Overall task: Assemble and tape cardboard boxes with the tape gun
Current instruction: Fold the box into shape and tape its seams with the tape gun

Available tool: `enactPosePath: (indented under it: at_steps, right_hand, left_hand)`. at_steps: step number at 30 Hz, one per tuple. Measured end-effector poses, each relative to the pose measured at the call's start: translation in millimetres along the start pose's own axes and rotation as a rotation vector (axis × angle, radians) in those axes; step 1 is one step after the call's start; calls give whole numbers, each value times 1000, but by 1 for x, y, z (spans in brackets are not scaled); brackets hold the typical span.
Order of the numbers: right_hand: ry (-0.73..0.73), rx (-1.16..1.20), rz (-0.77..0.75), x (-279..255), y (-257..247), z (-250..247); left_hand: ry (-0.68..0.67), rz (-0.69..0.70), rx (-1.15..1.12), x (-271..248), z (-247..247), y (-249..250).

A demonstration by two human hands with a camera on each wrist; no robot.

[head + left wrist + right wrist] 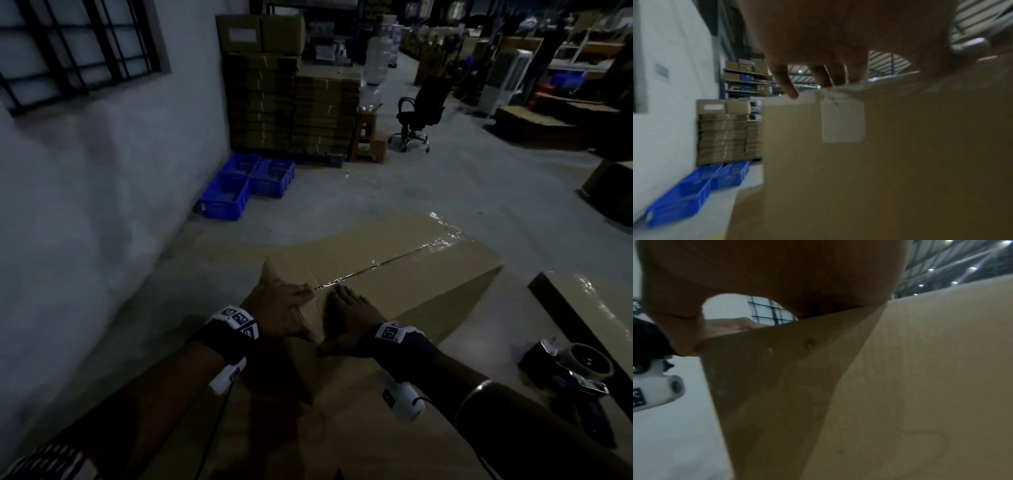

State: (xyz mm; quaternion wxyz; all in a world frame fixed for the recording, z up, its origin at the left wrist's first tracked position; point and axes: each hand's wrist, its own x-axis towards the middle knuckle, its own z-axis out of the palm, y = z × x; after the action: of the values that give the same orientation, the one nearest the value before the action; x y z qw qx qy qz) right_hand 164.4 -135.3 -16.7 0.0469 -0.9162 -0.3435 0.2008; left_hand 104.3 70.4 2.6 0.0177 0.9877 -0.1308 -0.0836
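Against the left wall sit blue plastic crates (246, 185) on the floor, with a stack of flattened cartons (291, 99) behind them. Nearer, the left hand (279, 313) lies flat on the near end of the cardboard box (394, 270), its fingers (786, 81) straight and slightly spread, pressing at the end of the tape (383, 263) that runs along the top seam. Just beside it the right hand (352, 317) also presses flat on the box top, fingers straight and together, thumb over the near edge. The tape gun (570, 373) lies untouched on another cardboard surface at the far right.
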Motion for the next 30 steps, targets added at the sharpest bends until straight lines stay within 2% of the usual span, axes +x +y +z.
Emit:
enactPosePath:
  at_steps: [2,6,7,8,9,11,14,17,24,26,30]
  right_hand:
    - [0,-27,-73,-9,13,0]
    - [-22,-57,-138,-28,46,0]
    - [-22,-56,-145,-34,54,0]
    - [-20,-58,-147,-40,62,-1]
    - [-15,-56,-144,-45,70,-1]
    - [12,-23,-131,-56,89,-3]
    - [57,68,-85,-70,125,-2]
    - [156,189,13,-90,159,-2]
    - [396,389,257,-125,186,12]
    - [460,439,285,-131,182,19]
    - [478,439,272,-135,170,25]
  left_hand:
    - [84,-17,-9,-3,8,14]
    - [159,-67,24,-1,21,46]
    - [245,-54,65,2,25,59]
    - [275,-59,46,5,27,70]
    - [281,-76,-20,10,30,80]
    - [199,-175,-80,18,28,107]
    - [141,-256,88,36,28,139]
    - [142,-243,194,56,21,164]
    - [125,-170,169,78,12,180]
    - [164,-138,75,75,12,172]
    - [284,-93,-187,62,21,149]
